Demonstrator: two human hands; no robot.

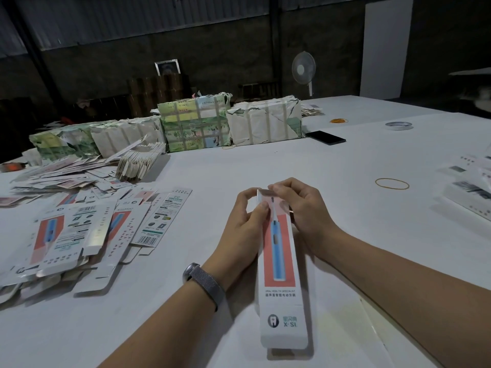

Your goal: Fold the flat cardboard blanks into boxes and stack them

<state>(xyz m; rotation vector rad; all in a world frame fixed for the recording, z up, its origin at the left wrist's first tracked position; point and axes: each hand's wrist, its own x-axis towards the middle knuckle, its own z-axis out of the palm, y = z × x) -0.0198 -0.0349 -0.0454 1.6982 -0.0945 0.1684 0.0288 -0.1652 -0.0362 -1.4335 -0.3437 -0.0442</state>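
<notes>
My left hand (pixel 245 221) and right hand (pixel 300 208) both pinch the far end of the toothbrush box (pixel 280 264), mid-frame, its near end at the lower frame. Loose flat blanks (pixel 79 229) spread left; bare counter (pixel 345 166) lies beyond and right.

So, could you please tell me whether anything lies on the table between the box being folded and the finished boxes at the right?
Only a rubber band lies between the box and the finished boxes.
</notes>
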